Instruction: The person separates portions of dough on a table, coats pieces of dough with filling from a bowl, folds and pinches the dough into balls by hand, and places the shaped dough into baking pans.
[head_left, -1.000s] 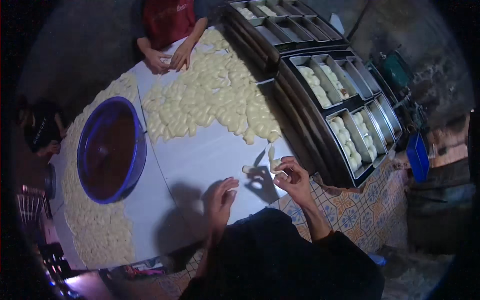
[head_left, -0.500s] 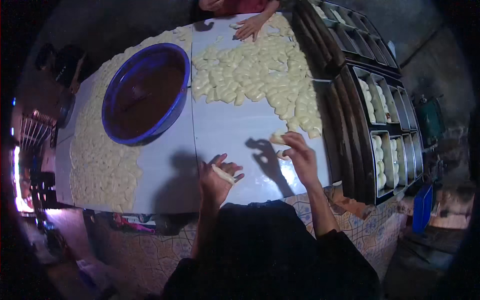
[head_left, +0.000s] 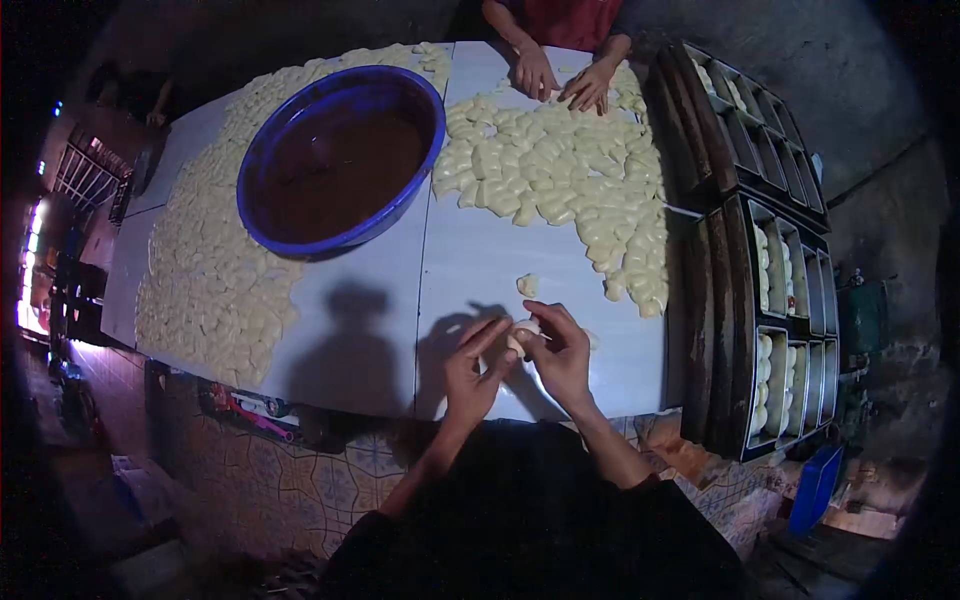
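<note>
Over the near edge of the white table, my two hands meet around a small piece of pale dough. My right hand pinches it between thumb and fingers. From the other side, the fingertips and thumb of my left hand close on its left end. Fingers cover part of the dough. A loose dough lump lies on the table just beyond my hands. Another dough bit peeks out beside my right hand.
Many flattened dough pieces spread across the far right, and more dough covers the left. A blue basin of brown filling stands between. Metal loaf tins, some holding dough, line the right. Across the table, a person's hands work.
My hands have come together around a dough piece; before, they were apart, each with dough. A lump now lies ahead of them. The other person's second hand has come onto the table. The view has shifted.
</note>
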